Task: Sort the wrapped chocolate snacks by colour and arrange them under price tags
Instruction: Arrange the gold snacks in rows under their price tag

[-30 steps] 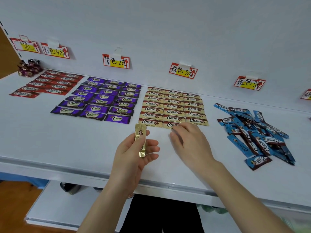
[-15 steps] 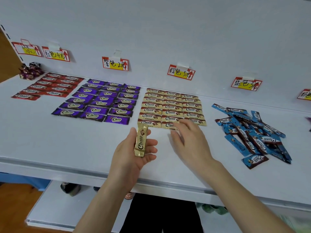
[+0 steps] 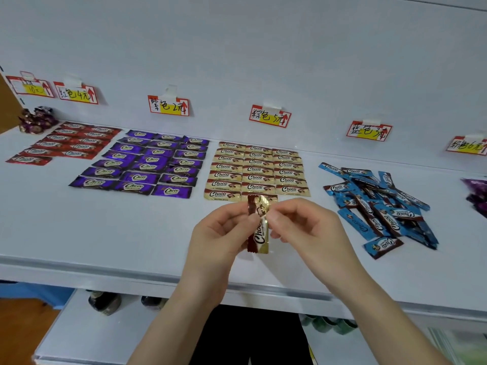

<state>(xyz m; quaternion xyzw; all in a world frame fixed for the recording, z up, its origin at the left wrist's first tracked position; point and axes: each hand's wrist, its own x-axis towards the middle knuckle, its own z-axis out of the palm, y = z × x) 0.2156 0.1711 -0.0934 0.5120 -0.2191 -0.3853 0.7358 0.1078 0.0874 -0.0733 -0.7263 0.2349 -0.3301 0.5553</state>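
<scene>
A gold and brown Choco snack [image 3: 259, 230] stands upright above the shelf front, pinched between my left hand [image 3: 221, 238] and my right hand [image 3: 308, 230]. Just beyond it lies the gold snack grid [image 3: 257, 171] in three neat columns under the brown price tag [image 3: 269, 117]. The purple snack grid [image 3: 147, 164] lies under the purple price tag [image 3: 168, 106]. Red snacks [image 3: 69, 142] lie in rows under the red price tag [image 3: 76, 93]. Blue snacks [image 3: 379, 204] sit in a loose heap under the blue price tag [image 3: 369, 130].
The white shelf [image 3: 105, 233] has a raised front lip. Foil-wrapped candies [image 3: 37, 119] sit at the far left under another price tag [image 3: 30, 86]. A pink price tag [image 3: 467, 146] and purple wrappers [image 3: 478, 196] show at the right edge. A lower shelf [image 3: 87, 330] lies below.
My right hand left the gold grid's front row and came over to pinch the top of the snack in my left hand. The snack has moved right, toward the middle.
</scene>
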